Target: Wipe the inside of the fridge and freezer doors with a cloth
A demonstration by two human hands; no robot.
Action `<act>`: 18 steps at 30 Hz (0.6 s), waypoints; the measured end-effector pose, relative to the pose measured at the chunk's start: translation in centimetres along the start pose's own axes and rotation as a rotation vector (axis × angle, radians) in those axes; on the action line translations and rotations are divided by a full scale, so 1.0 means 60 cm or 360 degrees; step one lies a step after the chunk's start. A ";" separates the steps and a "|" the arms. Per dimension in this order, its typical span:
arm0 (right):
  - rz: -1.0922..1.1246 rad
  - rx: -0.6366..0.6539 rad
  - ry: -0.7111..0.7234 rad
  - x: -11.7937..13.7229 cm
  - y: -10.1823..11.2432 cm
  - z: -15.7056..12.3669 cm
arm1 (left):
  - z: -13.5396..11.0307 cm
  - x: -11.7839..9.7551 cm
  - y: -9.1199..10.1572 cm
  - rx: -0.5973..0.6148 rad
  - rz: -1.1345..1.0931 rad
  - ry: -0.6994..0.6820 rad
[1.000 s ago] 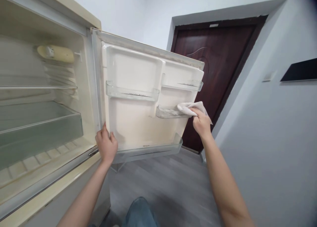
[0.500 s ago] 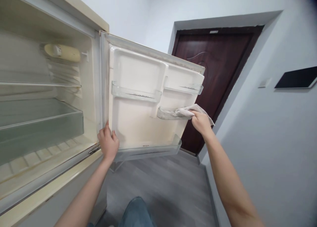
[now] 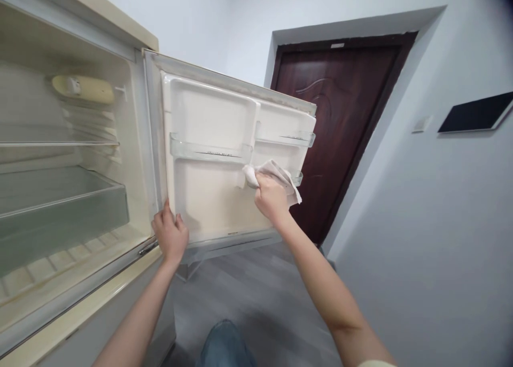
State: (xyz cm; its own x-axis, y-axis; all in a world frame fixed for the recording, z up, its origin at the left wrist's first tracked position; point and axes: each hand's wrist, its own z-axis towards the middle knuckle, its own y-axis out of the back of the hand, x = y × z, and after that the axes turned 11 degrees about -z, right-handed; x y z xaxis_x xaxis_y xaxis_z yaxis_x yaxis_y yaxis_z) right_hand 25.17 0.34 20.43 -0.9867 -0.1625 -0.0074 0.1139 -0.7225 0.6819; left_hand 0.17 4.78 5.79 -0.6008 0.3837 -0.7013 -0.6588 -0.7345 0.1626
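Observation:
The refrigerator door [image 3: 216,196] stands swung out, its white inner side facing me. My left hand [image 3: 171,233] grips its lower edge near the hinge side, fingers behind and thumb in front. In my right hand [image 3: 272,198] is a white cloth [image 3: 276,170], bunched under the fingers with a loose corner hanging to the right. The cloth lies at the left end of the middle right door shelf [image 3: 297,179], most of which is hidden behind cloth and hand. Above it runs another clear door shelf [image 3: 284,138], and a wider one [image 3: 212,152] is on the left.
The open refrigerator compartment [image 3: 136,196] at left holds a glass shelf [image 3: 60,142] and a clear drawer [image 3: 64,201]. A clear bottom door bin [image 3: 236,244] spans the door. Behind stands a dark red door [image 3: 340,89]; a black panel [image 3: 476,113] hangs on the right wall.
My right hand and the cloth have moved left along the middle right door shelf, from its right part to its left end. My left hand keeps its hold. The view has shifted slightly.

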 end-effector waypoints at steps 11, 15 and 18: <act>0.0157 -0.0148 -0.0313 -0.228 -0.008 0.022 | 0.000 0.011 -0.007 -0.0035 -0.0028 -0.0031; 0.0252 -0.0308 -0.0233 -0.237 -0.015 0.010 | 0.000 0.014 -0.007 -0.0047 0.0000 -0.0050; 0.0277 -0.0254 -0.0265 -0.225 0.001 0.005 | 0.000 0.012 -0.003 -0.0043 0.0004 -0.0034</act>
State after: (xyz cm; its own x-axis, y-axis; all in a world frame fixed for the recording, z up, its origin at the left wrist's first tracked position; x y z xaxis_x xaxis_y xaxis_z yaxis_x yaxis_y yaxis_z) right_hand 38.48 2.73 20.79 -0.9547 -0.1904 0.2288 0.2871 -0.7921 0.5387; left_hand -0.14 5.22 5.25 -0.6124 0.3936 -0.6856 -0.6449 -0.7503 0.1454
